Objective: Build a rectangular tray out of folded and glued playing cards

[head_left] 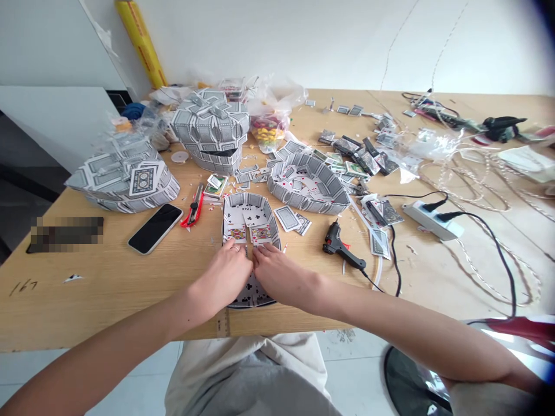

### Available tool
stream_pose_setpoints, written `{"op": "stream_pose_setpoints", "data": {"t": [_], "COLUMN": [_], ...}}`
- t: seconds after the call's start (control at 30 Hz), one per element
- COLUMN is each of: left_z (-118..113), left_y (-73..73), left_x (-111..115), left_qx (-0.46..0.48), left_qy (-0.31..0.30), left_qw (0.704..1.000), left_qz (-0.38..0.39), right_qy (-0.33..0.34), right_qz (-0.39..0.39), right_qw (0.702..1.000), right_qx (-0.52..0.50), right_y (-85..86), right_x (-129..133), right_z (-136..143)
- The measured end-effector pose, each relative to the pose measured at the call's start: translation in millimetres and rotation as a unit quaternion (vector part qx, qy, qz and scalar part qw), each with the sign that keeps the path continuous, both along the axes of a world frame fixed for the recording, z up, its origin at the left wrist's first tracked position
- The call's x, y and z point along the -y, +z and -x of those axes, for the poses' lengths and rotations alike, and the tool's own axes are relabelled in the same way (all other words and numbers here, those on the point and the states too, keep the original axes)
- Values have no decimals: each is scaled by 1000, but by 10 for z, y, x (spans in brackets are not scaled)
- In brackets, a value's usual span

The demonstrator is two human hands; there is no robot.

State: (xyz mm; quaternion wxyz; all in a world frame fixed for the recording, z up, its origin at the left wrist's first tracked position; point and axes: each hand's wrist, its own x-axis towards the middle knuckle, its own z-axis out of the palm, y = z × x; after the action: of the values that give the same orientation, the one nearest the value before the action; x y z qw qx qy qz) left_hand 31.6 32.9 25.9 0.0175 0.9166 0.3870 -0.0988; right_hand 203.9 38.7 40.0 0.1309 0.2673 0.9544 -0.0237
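Observation:
A boat-shaped box made of playing cards (248,199) lies near the table's front edge, with card faces lining its floor. Inside it, my left hand (234,267) is closed, fingers pressed together at the lower edge of a face card (236,233). Right beside it, my right hand (277,268) bends its closed fingers down on another face card (261,233). The two hands touch or nearly touch over the middle, and their fingertips are partly hidden. Toward my body, more card faces (251,292) show on the box floor.
A black glue gun (340,245) lies to the right, its cable near a white power strip (433,221). Left are a red utility knife (193,207) and a phone (155,229). Behind stand an open card box (307,199), a lidded card box (210,124) and another (125,173).

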Motion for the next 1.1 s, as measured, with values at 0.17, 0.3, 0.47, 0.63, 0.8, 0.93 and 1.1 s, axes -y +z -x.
{"op": "stream_pose_setpoints", "data": {"t": [0.17,0.3,0.47,0.63,0.8,0.93,1.1], "left_z": [31,154,256,281,298,278,242], "left_y": [59,97,52,-38,-66,-45,-31], "left_x": [-71,-291,-556,-600,-565,-555,-564], "left_qx": [19,66,82,94,75,60,44], "left_qy": [-8,-11,8,10,1,5,4], "left_qw": [1000,996,994,994,996,998,999], "left_qz": [-15,-67,-72,-48,-50,-30,-30], "right_qy": [-18,-57,-58,-69,-61,-58,-59], "right_qz": [29,-3,-11,10,10,13,-21], "right_qw": [999,997,998,998,998,998,998], "right_qx": [-21,-56,-32,-8,6,23,8], "right_y": [46,135,126,65,87,110,52], "right_x": [-134,-388,-551,-535,-517,-509,-475], "right_z": [-27,-73,-18,28,35,32,16]}}
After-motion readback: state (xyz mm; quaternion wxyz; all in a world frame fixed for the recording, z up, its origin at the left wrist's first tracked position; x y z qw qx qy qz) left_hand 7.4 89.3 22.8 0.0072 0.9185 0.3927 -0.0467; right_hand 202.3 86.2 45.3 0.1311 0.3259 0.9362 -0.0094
